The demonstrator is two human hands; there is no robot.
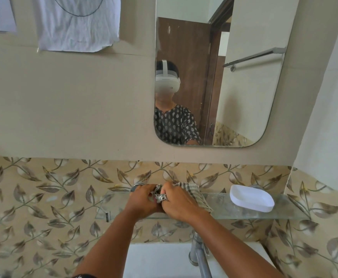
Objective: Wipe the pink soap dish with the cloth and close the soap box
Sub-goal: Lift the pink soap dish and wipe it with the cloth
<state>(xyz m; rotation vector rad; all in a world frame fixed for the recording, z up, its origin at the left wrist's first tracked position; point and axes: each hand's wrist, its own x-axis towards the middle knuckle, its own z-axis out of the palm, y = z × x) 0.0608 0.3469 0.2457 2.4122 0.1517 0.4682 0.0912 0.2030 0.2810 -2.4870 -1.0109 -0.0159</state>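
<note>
Both my hands meet over the middle of a glass shelf (220, 207). My right hand (179, 203) grips a grey checked cloth (192, 190), bunched between its fingers and trailing off to the right. My left hand (144, 199) is curled around something beneath the cloth; a sliver of pink shows between my hands, but the pink soap dish itself is hidden. A white oval soap box lid (251, 198) lies on the shelf to the right, apart from my hands.
A chrome tap (200, 255) rises over the white basin (160, 259) right below the shelf. A mirror (244, 87) hangs on the wall above, showing a person with a headset. White cloths (77, 27) hang at the upper left. Leaf-patterned tiles back the shelf.
</note>
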